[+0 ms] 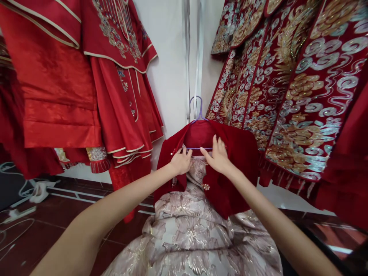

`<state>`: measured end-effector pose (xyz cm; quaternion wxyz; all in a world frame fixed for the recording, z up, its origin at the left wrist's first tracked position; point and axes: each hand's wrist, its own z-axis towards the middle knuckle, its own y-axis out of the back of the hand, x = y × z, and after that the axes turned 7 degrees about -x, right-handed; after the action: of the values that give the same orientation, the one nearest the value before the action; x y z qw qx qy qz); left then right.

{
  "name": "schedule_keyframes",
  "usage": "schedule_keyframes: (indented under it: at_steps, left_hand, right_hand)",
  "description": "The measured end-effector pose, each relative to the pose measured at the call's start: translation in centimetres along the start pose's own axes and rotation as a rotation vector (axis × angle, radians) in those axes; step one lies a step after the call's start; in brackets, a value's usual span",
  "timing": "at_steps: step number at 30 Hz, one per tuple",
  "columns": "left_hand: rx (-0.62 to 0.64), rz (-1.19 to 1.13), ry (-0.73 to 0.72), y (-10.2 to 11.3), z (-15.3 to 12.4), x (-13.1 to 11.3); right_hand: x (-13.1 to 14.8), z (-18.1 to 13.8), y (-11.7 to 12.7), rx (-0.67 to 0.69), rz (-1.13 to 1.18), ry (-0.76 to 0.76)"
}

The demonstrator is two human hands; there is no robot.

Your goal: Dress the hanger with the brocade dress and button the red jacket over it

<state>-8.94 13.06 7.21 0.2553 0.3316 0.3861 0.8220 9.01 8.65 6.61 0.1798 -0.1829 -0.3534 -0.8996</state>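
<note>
A dark red velvet jacket hangs on a thin purple hanger, its front parted. Beneath it falls a pale, shiny dress with a floral pattern, spreading down toward me. At the jacket's left front edge, just below the hanger's bar, my left hand has its fingers bent and closed on the cloth. My right hand lies against the right front edge with its fingers spread, the thumb pointing to the middle. A pearl-like ornament sits on the jacket's right front.
Red garments with pale trim hang at the left. Heavily embroidered red garments hang at the right. White straps run down the wall above the hanger. Pale shoes, a power strip and cables lie at lower left.
</note>
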Motion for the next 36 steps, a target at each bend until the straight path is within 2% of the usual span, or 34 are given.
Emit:
schedule_keyframes:
  at_steps: [4, 7, 9, 14, 18, 21, 26, 29, 33, 36]
  left_hand:
    - [-0.087, 0.043, -0.179, -1.4, -2.5, 1.1]
    - [-0.147, 0.041, -0.149, -2.8, -3.7, 1.3]
    - [-0.170, 0.021, -0.147, -3.5, -4.3, 1.4]
    - [-0.116, -0.034, -0.329, -3.6, -4.3, 2.3]
    - [-0.123, -0.033, -0.222, -3.0, -3.8, 2.6]
    - [-0.034, 0.015, -0.127, -3.0, -3.9, 3.3]
    - [0.126, 0.147, 0.052, -2.5, -4.4, 6.0]
    - [0.171, 0.228, 0.152, -2.2, -4.7, 7.2]
    - [0.102, 0.249, 0.291, -1.6, -4.4, 7.6]
    - [0.058, 0.281, 0.389, -0.6, -3.6, 8.0]
  right_hand:
    - [-3.8, 1.1, 4.2, -0.028, -0.297, 0.110]
    - [-5.4, 1.9, 6.4, -0.054, -0.426, 0.157]
    - [-5.9, 2.3, 7.0, -0.081, -0.475, 0.180]
    - [-5.8, 3.2, 7.4, -0.177, -0.537, 0.217]
    - [-5.5, 4.0, 7.7, -0.225, -0.566, 0.192]
    - [-5.4, 4.8, 8.4, -0.227, -0.605, 0.173]
    - [-5.2, 6.5, 10.0, -0.127, -0.659, 0.154]
    - [-4.9, 7.9, 10.8, 0.021, -0.621, 0.044]
    - [-4.5, 10.0, 11.6, 0.291, -0.608, -0.107]
    - [-4.7, 10.8, 12.1, 0.366, -0.629, -0.122]
